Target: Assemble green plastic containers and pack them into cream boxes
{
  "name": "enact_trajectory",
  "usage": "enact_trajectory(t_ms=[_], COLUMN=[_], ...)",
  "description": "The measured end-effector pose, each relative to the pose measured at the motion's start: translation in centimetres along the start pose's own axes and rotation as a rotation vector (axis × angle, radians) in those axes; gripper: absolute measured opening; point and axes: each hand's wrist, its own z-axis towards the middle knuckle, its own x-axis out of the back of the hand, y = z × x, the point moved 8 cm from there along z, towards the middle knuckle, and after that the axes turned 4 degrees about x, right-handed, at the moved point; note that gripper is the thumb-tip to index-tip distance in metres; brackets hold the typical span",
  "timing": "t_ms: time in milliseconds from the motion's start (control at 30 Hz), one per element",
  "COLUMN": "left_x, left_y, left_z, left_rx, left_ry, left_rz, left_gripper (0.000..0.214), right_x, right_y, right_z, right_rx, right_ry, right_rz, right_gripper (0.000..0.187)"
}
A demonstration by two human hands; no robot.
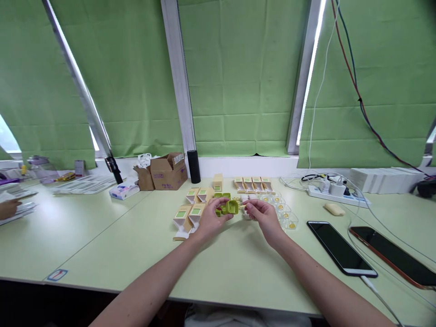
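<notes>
In my left hand [211, 220] is a small green square cup [233, 207], its opening facing me. Fingers and thumb of my right hand [267, 220] pinch together just right of the cup, on a small yellowish piece [241, 206] too tiny to name. Behind the cup, more green cups [226, 195] stand partly hidden by my left hand. Small open cardboard boxes [183, 217] with green windows lie left of that hand. Beyond my right hand are several clear plastic cups [290, 221] with yellow bits inside.
More cardboard boxes [254, 185] line up at the back. Right are a phone [340, 247] on a cable, a second phone [391, 254] and a power strip [337, 194]. Back left stand a carton [169, 172], a black cylinder [194, 166] and a tissue pack [124, 190]. Another person's hand [9, 209] shows far left.
</notes>
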Motion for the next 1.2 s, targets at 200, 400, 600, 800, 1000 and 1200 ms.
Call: enact_trajectory(t_ms=[200, 400, 600, 800, 1000, 1200], left_x=[-0.2, -0.6, -0.5, -0.5, -0.4, -0.8], left_y=[0.7, 0.9, 1.1, 1.9, 2.7, 3.6], left_z=[-0.4, -0.5, -0.6, -0.8, -1.2, -1.8], left_rx=[-0.034, -0.001, -0.006, -0.022, -0.085, -0.214], left_ry=[0.003, -0.037, -0.038, -0.038, -0.041, -0.05], left_rz=[-0.017, -0.028, -0.034, -0.044, -0.038, 0.002], left_gripper=[0.047, 0.046, 0.046, 0.045, 0.045, 0.045], right_x=[1.0, 0.8, -0.4, -0.7, -0.8, -2.2], right_y=[2.0, 1.8, -0.6, -0.9, -2.5, -4.4], right_z=[0.2, 0.0, -0.2, -0.5, -1.4, -2.7], right_rx=[-0.174, -0.189, 0.028, 0.161, 0.389, 0.669], right_ry=[0.078, 0.076, -0.019, -0.032, -0.011, -0.072], right_rz=[0.1, 0.151, 0.1, -0.047, -0.445, -0.74], right_gripper=[0.051, 0.051, 0.043, 0.031, 0.013, 0.018])
